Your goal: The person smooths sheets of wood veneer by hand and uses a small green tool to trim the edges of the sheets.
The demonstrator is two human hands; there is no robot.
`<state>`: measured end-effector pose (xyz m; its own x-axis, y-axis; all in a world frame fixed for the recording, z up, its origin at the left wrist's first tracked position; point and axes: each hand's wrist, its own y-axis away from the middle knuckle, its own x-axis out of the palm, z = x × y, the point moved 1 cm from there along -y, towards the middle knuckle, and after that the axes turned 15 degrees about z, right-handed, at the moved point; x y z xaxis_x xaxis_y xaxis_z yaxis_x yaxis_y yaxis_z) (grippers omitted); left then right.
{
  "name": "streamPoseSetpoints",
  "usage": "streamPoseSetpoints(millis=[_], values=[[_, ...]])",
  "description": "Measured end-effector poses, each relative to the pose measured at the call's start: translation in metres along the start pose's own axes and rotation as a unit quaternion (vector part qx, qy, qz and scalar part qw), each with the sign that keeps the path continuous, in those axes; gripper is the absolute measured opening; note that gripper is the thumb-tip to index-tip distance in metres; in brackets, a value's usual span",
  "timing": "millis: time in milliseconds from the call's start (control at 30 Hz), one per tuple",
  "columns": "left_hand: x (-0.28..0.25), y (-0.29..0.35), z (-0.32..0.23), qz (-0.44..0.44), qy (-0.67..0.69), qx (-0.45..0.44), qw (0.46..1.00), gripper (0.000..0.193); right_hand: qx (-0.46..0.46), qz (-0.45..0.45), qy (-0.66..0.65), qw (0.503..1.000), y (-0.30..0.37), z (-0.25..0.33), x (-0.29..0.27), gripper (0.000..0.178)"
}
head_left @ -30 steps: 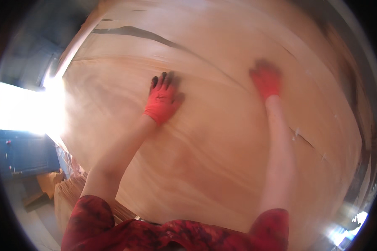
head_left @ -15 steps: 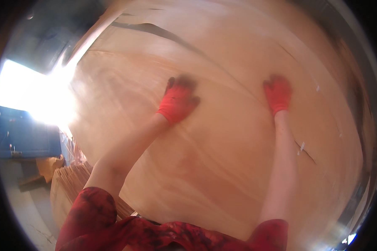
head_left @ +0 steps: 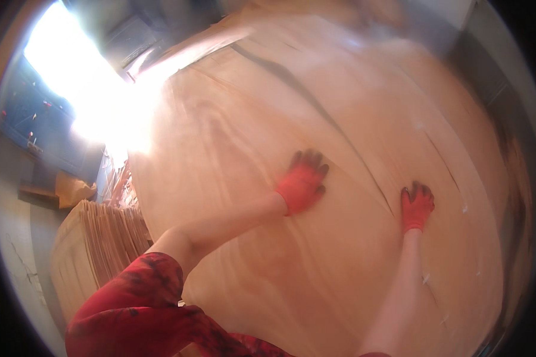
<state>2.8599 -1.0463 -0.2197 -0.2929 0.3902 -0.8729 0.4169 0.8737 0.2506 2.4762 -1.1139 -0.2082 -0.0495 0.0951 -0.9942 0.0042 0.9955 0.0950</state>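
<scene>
A broad sheet of wood veneer (head_left: 250, 238) with wavy grain fills most of the view. My left hand (head_left: 304, 181), in a red glove with dark fingertips, lies flat on it near the middle, fingers spread. Further right, my right hand (head_left: 417, 207) in a matching glove also rests on the veneer, palm down with fingers apart. A long dark split or gap (head_left: 321, 110) runs from the far left down toward my right hand. Neither hand grips anything. Small pale marks (head_left: 426, 278) show on the surface beside my right forearm.
At the left stands a stack of thin veneer sheets (head_left: 116, 241), with a brown cardboard-like piece (head_left: 74, 189) behind it. A blue panel or cabinet (head_left: 47, 119) is beyond, under strong glare. A grey wall (head_left: 500, 89) borders the far right.
The view has turned and shifted, so the stack at left shows more. Both hands appear lower and further right in the picture, still flat on the veneer; the left arm reaches further across.
</scene>
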Motion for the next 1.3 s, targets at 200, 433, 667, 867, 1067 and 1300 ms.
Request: streamPoseSetpoints(millis=[200, 433, 667, 867, 1067, 1300], values=[[0.048, -0.083, -0.144, -0.074, 0.069, 0.229, 0.968, 0.054, 0.022, 0.003, 0.036, 0.999, 0.023, -0.071, -0.004, 0.050], [0.043, -0.184, -0.133, -0.030, 0.094, 0.155, 0.983, 0.058, -0.092, -0.019, -0.067, 0.993, -0.150, 0.018, 0.043, 0.049], [0.065, -0.199, -0.151, -0.077, -0.004, 0.097, 0.992, 0.055, -0.107, -0.018, -0.109, 0.988, -0.150, 0.007, 0.042, 0.056], [0.070, -0.196, -0.187, -0.052, -0.005, 0.112, 0.992, 0.050, -0.137, -0.120, -0.166, 0.969, -0.122, -0.070, 0.034, 0.047], [0.070, -0.188, -0.177, -0.066, -0.013, 0.116, 0.991, 0.049, -0.113, -0.126, -0.339, 0.925, 0.013, -0.201, 0.001, 0.053], [0.077, -0.185, -0.179, -0.059, -0.037, 0.103, 0.992, 0.050, -0.074, -0.013, -0.265, 0.961, 0.084, -0.230, 0.023, 0.059]])
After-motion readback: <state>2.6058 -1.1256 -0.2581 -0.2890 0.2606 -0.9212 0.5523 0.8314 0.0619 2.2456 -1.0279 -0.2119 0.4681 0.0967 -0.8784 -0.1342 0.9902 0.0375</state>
